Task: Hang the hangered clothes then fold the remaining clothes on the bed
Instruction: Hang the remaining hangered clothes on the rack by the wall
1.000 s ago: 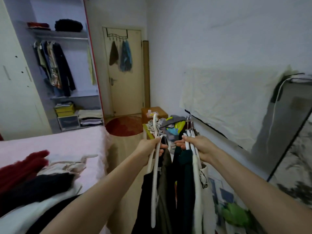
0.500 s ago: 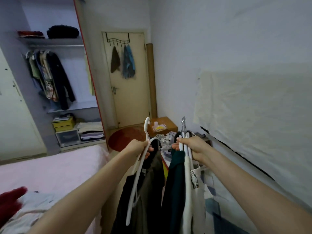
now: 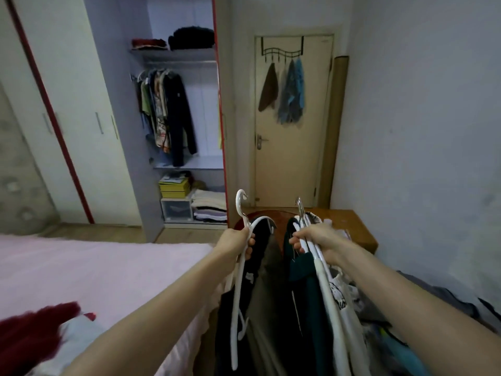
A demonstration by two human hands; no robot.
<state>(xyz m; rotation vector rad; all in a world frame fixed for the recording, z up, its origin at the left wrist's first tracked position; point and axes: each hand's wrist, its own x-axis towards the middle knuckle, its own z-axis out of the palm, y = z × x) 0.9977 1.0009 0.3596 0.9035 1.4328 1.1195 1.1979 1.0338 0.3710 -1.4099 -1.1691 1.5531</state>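
My left hand (image 3: pixel 236 242) grips the neck of a white plastic hanger (image 3: pixel 238 272) that carries a black garment (image 3: pixel 235 316). My right hand (image 3: pixel 315 241) grips a bunch of hangers (image 3: pixel 321 267) with a dark green garment (image 3: pixel 303 299) and a white patterned one (image 3: pixel 343 308) hanging from them. Both hands are held out in front of me, level with each other. Ahead stands the open wardrobe with a rail (image 3: pixel 179 62) where several clothes (image 3: pixel 165 112) hang. On the pink bed (image 3: pixel 103 270) at lower left lie a dark red garment (image 3: pixel 29 340) and a white one (image 3: pixel 78 337).
A closed door (image 3: pixel 292 164) with an over-door hook rack and hung cloths is straight ahead. A wooden bedside cabinet (image 3: pixel 352 226) stands by the right wall. Folded clothes (image 3: pixel 210 204), yellow boxes and a drawer box sit on the wardrobe's lower shelf. A clutter of items lies at lower right.
My view has swung left toward the wardrobe and door, which now look closer. Both hands still hold their hangers; the pile on the bed has slid mostly out of view.
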